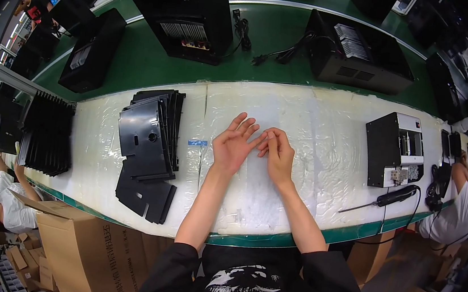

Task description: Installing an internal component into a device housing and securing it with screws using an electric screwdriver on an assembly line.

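– As your left hand (232, 150) hangs palm-up above the desk (330, 204) with its fingers spread, your right hand (280, 161) curls in beside it. Is anything pinched there?

– You have their fingertips meeting, or nearly so; whether the right one grips something small, I cannot tell.

– What writing surrounds you?

– Just left of your left hand, a blue label (198, 143) lies flat on the desk, its pale marks too small to read. Dark lettering runs down the cardboard box (83, 250) below you on the left, and your black shirt (290, 266) bears a white print.

– And the surface, the room?

– Your desk wears a wrinkled, shiny white covering. Beyond it, a green work line (275, 25) carries big black cases (361, 74) and black cables (243, 32). People in white tops (16, 208) are on both sides of you.

– Which edges should you know?

– Left of the label, black panels (147, 128) overlap in a loose pile, the lowest reaching toward your desk's green front edge; farther left stand black ribbed parts (46, 140). Well to your right stands a black-and-silver machine (381, 153), and in front of it lies a corded screwdriver (397, 196), its shaft pointing toward your right forearm. Between pile and machine, you have a wide stretch of white covering to move over.
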`<action>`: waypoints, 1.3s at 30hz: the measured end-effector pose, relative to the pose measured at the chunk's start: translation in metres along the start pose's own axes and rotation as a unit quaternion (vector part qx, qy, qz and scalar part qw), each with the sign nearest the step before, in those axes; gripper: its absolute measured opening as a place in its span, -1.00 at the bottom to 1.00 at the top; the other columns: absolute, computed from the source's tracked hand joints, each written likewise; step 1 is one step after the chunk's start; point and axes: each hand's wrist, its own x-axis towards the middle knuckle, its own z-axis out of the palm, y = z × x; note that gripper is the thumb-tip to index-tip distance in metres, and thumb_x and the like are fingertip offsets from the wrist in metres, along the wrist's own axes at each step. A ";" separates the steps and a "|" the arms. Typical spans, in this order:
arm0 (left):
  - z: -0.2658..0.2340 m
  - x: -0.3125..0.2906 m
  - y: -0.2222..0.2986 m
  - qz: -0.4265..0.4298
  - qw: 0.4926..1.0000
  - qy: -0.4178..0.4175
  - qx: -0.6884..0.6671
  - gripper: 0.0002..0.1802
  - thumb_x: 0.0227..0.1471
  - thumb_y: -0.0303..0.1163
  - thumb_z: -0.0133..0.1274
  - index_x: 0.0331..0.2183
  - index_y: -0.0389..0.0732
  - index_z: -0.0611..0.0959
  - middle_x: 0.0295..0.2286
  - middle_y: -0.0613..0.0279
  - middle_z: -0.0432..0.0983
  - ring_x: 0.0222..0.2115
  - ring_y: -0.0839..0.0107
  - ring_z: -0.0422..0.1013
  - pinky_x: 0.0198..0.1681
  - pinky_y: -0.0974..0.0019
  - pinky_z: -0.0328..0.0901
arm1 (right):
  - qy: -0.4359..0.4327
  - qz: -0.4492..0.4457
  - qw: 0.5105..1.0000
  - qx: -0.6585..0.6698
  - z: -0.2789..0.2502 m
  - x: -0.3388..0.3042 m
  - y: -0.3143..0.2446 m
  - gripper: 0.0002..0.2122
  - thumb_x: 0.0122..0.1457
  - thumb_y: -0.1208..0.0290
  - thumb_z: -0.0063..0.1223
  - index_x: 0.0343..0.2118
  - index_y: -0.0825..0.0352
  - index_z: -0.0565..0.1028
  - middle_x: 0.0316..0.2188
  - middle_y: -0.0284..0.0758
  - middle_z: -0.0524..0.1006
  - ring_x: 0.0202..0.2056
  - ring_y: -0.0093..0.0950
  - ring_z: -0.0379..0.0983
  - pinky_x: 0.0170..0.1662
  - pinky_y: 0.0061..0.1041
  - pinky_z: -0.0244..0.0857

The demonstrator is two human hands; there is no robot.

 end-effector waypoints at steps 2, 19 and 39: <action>0.003 -0.002 0.000 -0.004 1.000 0.008 -0.002 -0.49 -0.24 -0.50 -0.18 -0.10 -0.24 0.32 -0.19 0.09 0.30 -0.12 0.24 0.22 0.08 -0.02 0.05 | 0.005 0.002 1.000 0.014 0.000 -0.001 0.003 -0.80 0.22 0.40 -0.23 -0.30 0.42 0.40 -0.63 -0.34 0.43 -0.63 -0.63 0.31 -0.53 -0.65 0.22; 0.006 -0.001 -0.001 -0.002 0.999 0.003 0.049 -0.46 -0.27 -0.56 -0.16 -0.10 -0.20 0.33 -0.22 0.16 0.32 -0.19 0.30 0.26 0.06 0.01 0.07 | -0.004 0.008 1.000 0.020 -0.001 0.000 0.001 -0.80 0.22 0.39 -0.24 -0.32 0.42 0.40 -0.61 -0.37 0.43 -0.60 -0.65 0.31 -0.55 -0.66 0.23; 0.004 0.000 -0.008 0.095 0.967 0.023 0.234 -0.49 -0.28 -0.84 -0.02 -0.19 -0.28 0.37 -0.26 0.17 0.33 -0.23 0.40 0.32 -0.09 0.27 0.32 | 0.016 -0.015 1.000 -0.010 0.001 -0.001 0.001 -0.83 0.17 0.40 -0.12 -0.34 0.41 0.43 -0.52 -0.36 0.49 -0.57 -0.66 0.33 -0.52 -0.70 0.24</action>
